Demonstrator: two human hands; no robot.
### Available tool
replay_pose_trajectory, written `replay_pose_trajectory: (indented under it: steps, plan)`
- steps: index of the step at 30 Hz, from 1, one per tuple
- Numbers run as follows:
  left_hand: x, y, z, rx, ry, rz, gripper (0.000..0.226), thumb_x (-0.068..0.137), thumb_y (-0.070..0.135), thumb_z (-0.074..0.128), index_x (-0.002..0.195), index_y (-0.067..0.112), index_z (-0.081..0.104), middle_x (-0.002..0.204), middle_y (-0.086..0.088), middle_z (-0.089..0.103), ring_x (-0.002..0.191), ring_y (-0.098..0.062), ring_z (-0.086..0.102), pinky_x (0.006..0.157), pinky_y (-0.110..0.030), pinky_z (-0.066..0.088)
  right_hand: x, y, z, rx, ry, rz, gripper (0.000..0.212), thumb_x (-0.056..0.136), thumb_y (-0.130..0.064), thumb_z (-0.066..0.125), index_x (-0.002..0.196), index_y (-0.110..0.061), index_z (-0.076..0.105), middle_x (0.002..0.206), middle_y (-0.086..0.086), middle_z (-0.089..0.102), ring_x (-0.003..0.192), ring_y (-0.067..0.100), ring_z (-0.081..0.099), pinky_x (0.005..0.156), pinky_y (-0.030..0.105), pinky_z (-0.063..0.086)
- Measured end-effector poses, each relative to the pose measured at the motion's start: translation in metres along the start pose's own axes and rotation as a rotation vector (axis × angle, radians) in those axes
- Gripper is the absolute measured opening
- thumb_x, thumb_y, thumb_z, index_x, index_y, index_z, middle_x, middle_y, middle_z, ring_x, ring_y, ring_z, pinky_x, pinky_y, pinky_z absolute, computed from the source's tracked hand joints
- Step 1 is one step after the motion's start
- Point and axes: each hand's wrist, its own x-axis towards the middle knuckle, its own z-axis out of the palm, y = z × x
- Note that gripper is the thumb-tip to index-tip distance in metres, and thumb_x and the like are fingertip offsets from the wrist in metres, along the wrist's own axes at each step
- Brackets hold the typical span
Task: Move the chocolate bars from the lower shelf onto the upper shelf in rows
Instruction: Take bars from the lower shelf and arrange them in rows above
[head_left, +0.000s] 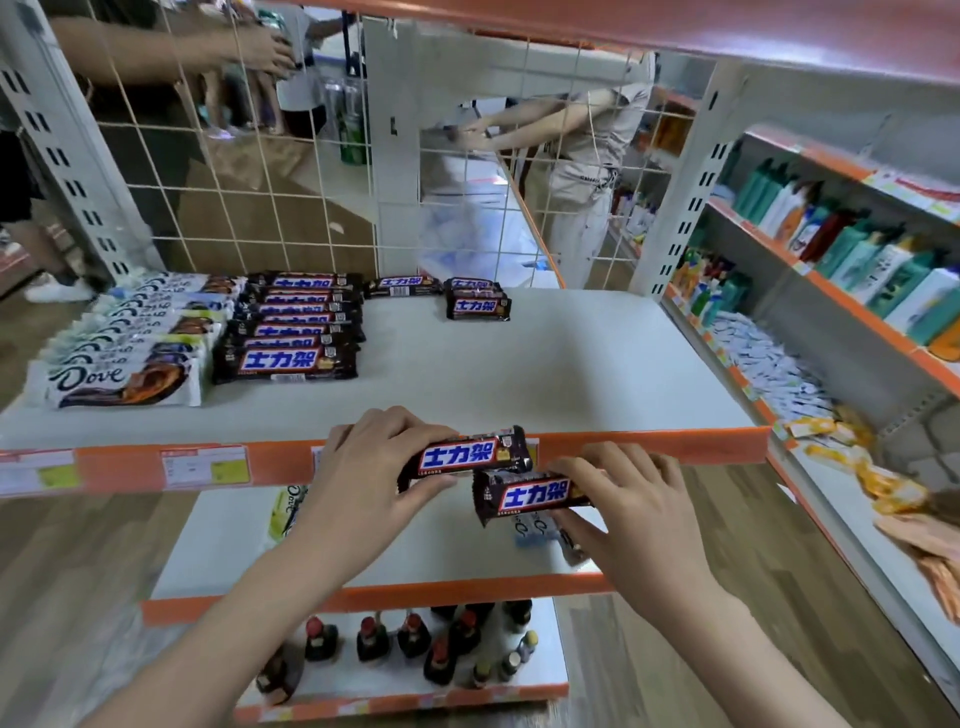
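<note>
In hand: my left hand (382, 457) grips one dark bar (467, 454); my right hand (623, 499) pinches a second bar (535, 496), both held at the upper shelf's front edge (649, 444).
Lower shelf (234, 540): a few wrappers left, partly hidden.
Upper shelf: white-wrapper row (130, 338), full dark row (291, 327), third row barely begun (475, 301). Judged: over halfway.
</note>
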Motion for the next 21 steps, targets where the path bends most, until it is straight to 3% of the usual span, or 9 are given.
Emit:
replay_pose_trajectory:
  steps: [2,7,14,21]
  plan:
    - [0.009,-0.008,-0.005,-0.001,0.0,0.008,0.036,0.081,0.052,0.059,0.113,0.035,0.061,0.097,0.014,0.054,0.093,-0.009,0.047,0.074,-0.027,0.021,0.012,0.001,0.002,-0.007,0.011,-0.018,0.037,0.058,-0.026,0.086,0.092,-0.021,0.07,0.088,-0.003,0.065,0.079,0.025,0.063,0.067,0.038,0.045]
    - [0.035,-0.03,-0.016,0.01,0.016,-0.009,0.034,0.082,0.039,0.064,0.116,0.038,0.059,0.097,0.019,0.048,0.098,-0.006,0.043,0.076,-0.025,0.019,0.042,0.001,0.01,0.018,0.027,-0.03,0.037,0.061,-0.027,0.085,0.094,-0.023,0.07,0.091,-0.004,0.066,0.08,0.025,0.064,0.071,0.041,0.047]
    - [0.062,-0.061,-0.025,0.005,0.041,-0.011,0.034,0.079,0.037,0.07,0.112,0.032,0.064,0.1,0.009,0.059,0.099,-0.014,0.051,0.08,-0.029,0.026,0.08,-0.003,0.029,0.012,0.015,-0.016,0.039,0.06,-0.028,0.086,0.094,-0.023,0.07,0.091,-0.003,0.066,0.082,0.025,0.064,0.073,0.042,0.047]
    - [0.094,-0.092,-0.02,0.037,0.031,-0.004,0.033,0.081,0.037,0.067,0.113,0.035,0.062,0.099,0.012,0.056,0.098,-0.012,0.05,0.08,-0.032,0.028,0.106,-0.007,0.053,0.011,0.005,-0.045,0.036,0.062,-0.03,0.084,0.094,-0.022,0.069,0.09,-0.003,0.066,0.082,0.024,0.063,0.074,0.041,0.047]
